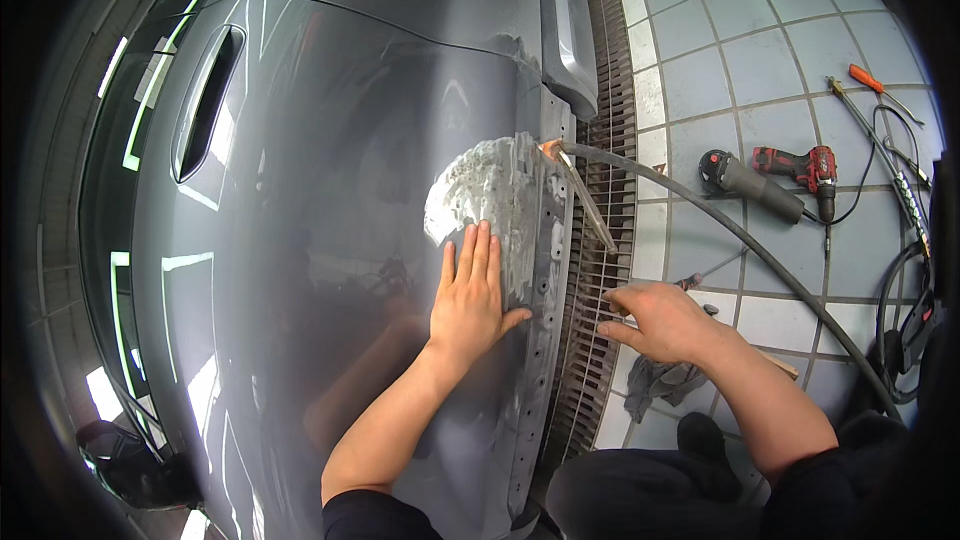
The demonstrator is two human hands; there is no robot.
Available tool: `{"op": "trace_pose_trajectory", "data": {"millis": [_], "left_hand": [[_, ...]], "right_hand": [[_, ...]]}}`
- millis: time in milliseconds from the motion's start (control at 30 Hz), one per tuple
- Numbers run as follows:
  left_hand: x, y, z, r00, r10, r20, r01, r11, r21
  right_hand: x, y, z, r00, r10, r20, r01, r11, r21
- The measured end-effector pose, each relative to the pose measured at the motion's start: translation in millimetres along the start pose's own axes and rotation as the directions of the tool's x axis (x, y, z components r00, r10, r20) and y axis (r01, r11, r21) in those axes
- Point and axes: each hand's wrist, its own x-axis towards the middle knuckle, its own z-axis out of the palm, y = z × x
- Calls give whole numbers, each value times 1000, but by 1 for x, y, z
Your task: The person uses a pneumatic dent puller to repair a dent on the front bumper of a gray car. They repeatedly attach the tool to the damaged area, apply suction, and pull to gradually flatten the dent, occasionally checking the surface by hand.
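My left hand (467, 297) lies flat on the grey car door (340, 220), fingers stretched out and pointing away from me. Its fingertips touch the lower edge of a bare, scuffed patch (490, 185) where the paint is ground off. Over the edge of the floor grate (590, 340) hovers my right hand (655, 320), thumb and forefinger apart, with nothing visible in it. A thick dark cable (740, 230) runs to a copper-coloured end at the car's sill (545, 280); a thin metal bar (590, 205) slants from there over the grate.
On the tiled floor to the right lie an angle grinder (750, 185), a red and black cordless drill (805, 172) and an orange-handled screwdriver (868, 78). Beside them is a long metal rod tool (885, 135). A grey rag (665, 380) lies below my right hand, near my shoe (708, 450).
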Motion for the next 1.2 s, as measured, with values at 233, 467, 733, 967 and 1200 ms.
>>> {"op": "trace_pose_trajectory", "data": {"millis": [233,467,733,967,1200], "left_hand": [[-32,13,7,996,-17,85,19,1000,-25],[2,-13,3,1000,10,-2,-10,1000,-25],[37,-30,11,988,1,-155,4,1000,30],[-13,-23,16,996,-71,-58,70,997,-5],[5,-13,-10,997,-79,-26,80,997,16]], "right_hand": [[-8,18,-9,995,84,45,-84,996,-9],[-16,33,-22,984,179,-25,-180,983,-35],[8,-2,-36,998,10,54,2,974,-225],[24,-29,-116,952,29,304,177,758,-627],[-149,26,-235,833,551,60,-295,532,-794]]}}
